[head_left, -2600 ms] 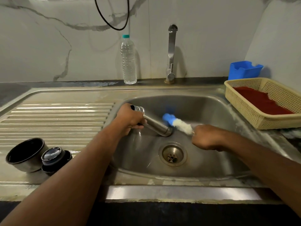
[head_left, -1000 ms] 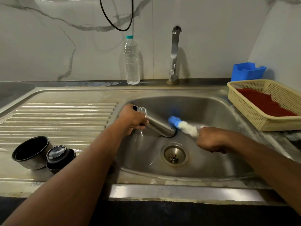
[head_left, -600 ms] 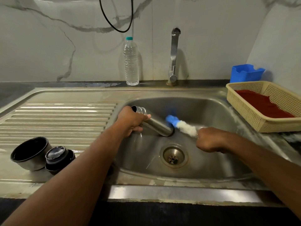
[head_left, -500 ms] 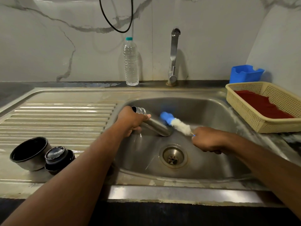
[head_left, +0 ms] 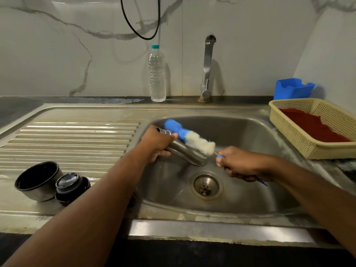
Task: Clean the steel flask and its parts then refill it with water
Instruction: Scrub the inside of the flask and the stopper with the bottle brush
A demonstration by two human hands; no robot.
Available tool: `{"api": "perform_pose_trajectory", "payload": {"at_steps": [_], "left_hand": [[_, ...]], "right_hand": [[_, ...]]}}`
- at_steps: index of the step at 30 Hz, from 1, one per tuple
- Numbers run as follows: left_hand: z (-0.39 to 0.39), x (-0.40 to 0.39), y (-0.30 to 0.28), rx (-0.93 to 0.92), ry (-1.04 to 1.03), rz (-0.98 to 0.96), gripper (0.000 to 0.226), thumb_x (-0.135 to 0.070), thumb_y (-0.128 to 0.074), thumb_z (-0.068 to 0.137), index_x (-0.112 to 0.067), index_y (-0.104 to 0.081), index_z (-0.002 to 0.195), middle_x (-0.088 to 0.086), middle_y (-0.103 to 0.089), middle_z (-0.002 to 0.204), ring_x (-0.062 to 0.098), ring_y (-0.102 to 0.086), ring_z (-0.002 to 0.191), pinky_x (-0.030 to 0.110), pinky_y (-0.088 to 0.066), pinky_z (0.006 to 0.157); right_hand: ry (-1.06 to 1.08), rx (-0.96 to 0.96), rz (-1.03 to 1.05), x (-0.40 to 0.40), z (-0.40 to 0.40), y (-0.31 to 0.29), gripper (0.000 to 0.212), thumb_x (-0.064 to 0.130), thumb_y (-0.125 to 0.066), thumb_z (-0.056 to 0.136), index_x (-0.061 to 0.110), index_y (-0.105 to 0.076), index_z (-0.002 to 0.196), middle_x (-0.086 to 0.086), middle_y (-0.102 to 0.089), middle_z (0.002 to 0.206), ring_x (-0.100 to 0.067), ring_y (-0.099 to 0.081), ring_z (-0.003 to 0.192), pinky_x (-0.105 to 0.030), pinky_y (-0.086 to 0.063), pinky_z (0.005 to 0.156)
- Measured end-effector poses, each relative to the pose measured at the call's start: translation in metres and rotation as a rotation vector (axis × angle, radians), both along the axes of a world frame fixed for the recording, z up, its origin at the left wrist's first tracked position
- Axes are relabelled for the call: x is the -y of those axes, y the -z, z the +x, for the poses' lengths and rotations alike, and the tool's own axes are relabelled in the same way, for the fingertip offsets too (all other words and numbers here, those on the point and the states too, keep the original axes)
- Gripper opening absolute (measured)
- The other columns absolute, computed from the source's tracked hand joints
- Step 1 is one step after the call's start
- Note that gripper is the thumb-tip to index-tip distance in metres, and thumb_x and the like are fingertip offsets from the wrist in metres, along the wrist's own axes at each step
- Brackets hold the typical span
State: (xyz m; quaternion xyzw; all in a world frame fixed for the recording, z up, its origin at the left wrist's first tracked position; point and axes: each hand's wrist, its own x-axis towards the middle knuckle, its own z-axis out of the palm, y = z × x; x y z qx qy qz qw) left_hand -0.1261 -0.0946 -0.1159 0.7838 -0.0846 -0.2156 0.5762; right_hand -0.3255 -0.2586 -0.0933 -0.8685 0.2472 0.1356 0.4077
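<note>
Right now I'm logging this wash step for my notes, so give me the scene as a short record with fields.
left hand: grips the steel flask near its neck, tilted over the sink
right hand: holds the bottle brush by its handle
brush: lies along the flask's outside, blue tip by the neck
flask cup and stopper: on the drainboard, left
tap: no water seen running
water bottle: upright, left of the tap

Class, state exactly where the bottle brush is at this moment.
In the head view, the bottle brush lies along the upper side of the tilted steel flask, over the sink; the right hand holds its handle.
</note>
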Motion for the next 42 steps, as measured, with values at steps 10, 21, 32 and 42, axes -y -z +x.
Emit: {"api": "perform_pose_trajectory", "payload": {"at_steps": [10, 21, 32, 42], "left_hand": [[-0.002, 0.001, -0.004, -0.021, 0.034, 0.014, 0.025, 0.021, -0.068, 0.086, 0.000, -0.062, 0.100, 0.013, -0.065, 0.087, 0.025, -0.071, 0.078, 0.046, -0.065, 0.081], [-0.001, 0.002, -0.001, 0.024, -0.031, -0.008, 0.055, -0.022, -0.089, 0.083, -0.015, -0.059, 0.128, 0.009, -0.065, 0.118, 0.025, -0.071, 0.090, 0.041, -0.066, 0.068], [-0.005, 0.003, -0.003, -0.053, -0.043, -0.046, 0.039, -0.012, -0.083, 0.088, -0.008, -0.055, 0.115, 0.009, -0.057, 0.105, 0.027, -0.068, 0.082, 0.048, -0.064, 0.085], [-0.002, 0.002, -0.002, -0.035, -0.017, -0.005, 0.028, 0.022, -0.063, 0.086, -0.006, -0.061, 0.088, 0.018, -0.069, 0.093, 0.032, -0.072, 0.092, 0.043, -0.064, 0.078]], "right_hand": [[0.015, -0.130, -0.326, 0.000, -0.009, -0.004, 0.016, 0.010, -0.041, 0.097, 0.014, -0.055, 0.092, -0.010, -0.054, 0.067, -0.014, -0.039, 0.043, -0.019, -0.027, 0.040], [0.018, -0.168, -0.456, 0.008, -0.010, 0.003, 0.028, 0.012, -0.043, 0.096, 0.008, -0.062, 0.116, -0.009, -0.063, 0.079, -0.016, -0.051, 0.054, -0.023, -0.035, 0.044], [0.000, -0.171, -0.383, 0.000, -0.011, -0.005, 0.015, 0.009, -0.041, 0.096, 0.020, -0.051, 0.098, -0.006, -0.055, 0.068, -0.014, -0.043, 0.045, -0.020, -0.029, 0.039], [-0.017, -0.003, -0.021, -0.003, 0.001, -0.003, 0.018, 0.018, -0.039, 0.105, 0.018, -0.056, 0.097, -0.003, -0.050, 0.060, -0.010, -0.029, 0.036, -0.017, -0.024, 0.036]]}}
